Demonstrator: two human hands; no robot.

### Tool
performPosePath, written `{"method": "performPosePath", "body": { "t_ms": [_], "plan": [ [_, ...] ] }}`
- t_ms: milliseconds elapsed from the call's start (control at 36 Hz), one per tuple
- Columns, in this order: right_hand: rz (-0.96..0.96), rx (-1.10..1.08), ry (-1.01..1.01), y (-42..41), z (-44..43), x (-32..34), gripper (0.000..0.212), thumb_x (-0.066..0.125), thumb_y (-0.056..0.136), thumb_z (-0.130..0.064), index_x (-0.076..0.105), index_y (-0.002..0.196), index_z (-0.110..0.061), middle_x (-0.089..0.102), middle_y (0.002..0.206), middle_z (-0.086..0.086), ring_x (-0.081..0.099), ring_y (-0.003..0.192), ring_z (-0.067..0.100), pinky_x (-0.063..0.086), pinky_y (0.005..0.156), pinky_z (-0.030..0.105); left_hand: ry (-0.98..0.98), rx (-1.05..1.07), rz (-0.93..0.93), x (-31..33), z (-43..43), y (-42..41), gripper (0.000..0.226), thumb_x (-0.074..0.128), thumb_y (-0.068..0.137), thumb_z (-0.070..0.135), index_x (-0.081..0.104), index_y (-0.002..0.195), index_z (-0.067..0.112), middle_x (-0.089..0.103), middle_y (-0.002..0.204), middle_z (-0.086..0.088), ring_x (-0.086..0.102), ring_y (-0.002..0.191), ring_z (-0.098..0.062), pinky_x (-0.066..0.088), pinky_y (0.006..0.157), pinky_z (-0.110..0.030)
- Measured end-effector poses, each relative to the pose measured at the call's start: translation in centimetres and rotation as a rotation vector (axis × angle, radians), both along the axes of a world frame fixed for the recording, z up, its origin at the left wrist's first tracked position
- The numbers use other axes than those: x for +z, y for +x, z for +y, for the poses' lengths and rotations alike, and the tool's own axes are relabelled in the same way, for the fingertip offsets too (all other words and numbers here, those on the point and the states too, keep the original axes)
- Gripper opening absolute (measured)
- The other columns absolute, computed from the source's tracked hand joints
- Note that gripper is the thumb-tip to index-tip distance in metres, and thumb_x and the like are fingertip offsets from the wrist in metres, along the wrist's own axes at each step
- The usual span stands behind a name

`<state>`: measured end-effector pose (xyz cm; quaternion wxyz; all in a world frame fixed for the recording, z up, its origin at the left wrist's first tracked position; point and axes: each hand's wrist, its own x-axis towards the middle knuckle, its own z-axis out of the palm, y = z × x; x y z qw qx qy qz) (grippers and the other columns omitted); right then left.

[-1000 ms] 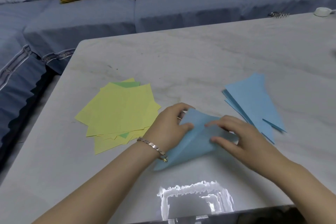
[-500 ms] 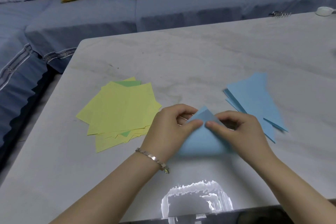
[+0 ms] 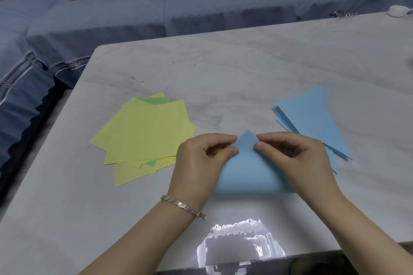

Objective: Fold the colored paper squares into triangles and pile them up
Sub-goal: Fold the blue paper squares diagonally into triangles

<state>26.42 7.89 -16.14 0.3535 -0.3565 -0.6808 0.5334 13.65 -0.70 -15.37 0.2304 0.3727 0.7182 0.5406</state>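
A blue paper square (image 3: 245, 169) lies doubled over near the table's front edge, its two corners meeting in a point at the top. My left hand (image 3: 201, 163) pinches the left side of that point between thumb and fingers. My right hand (image 3: 295, 158) pinches its right side. The lower fold is rounded and looks uncreased. To the right lies a pile of blue folded triangles (image 3: 312, 123). On the left sits a loose stack of yellow squares (image 3: 145, 134) with a green sheet showing among them.
The marble table (image 3: 223, 73) stretches far behind the papers. A metal hair clip (image 3: 343, 14) and a small white object (image 3: 397, 11) sit at its far right edge. A blue sofa (image 3: 201, 6) with cushions runs along the back and left.
The blue sheet's near corner has been brought up over the far one. Both hands moved to the top point and now pinch the two corners together.
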Motion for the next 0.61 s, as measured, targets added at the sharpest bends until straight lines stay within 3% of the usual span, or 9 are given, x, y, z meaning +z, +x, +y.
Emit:
{"method": "performPosePath", "body": {
  "t_ms": [417,611],
  "plan": [
    [-0.039,0.029,0.007,-0.22,0.25,-0.04,0.028,0.074,0.073,-0.004,0.069,0.072,-0.031,0.068,0.064,-0.018,0.061,0.061,-0.004,0.042,0.062,0.003,-0.037,0.007,0.011,-0.22,0.00,-0.37,0.031,0.076,0.070,0.008,0.066,0.063,0.036,0.062,0.054,0.028,0.058,0.058,0.009,0.039,0.060,-0.001],
    [-0.081,0.042,0.061,-0.19,0.32,-0.26,0.029,0.073,0.076,-0.007,0.068,0.072,-0.036,0.068,0.073,-0.022,0.061,0.066,-0.003,0.043,0.064,0.004,-0.059,0.004,0.037,-0.45,0.12,-0.46,0.013,0.074,0.072,0.008,0.073,0.075,0.021,0.061,0.056,0.029,0.058,0.061,0.011,0.038,0.061,0.000]
  ]
}}
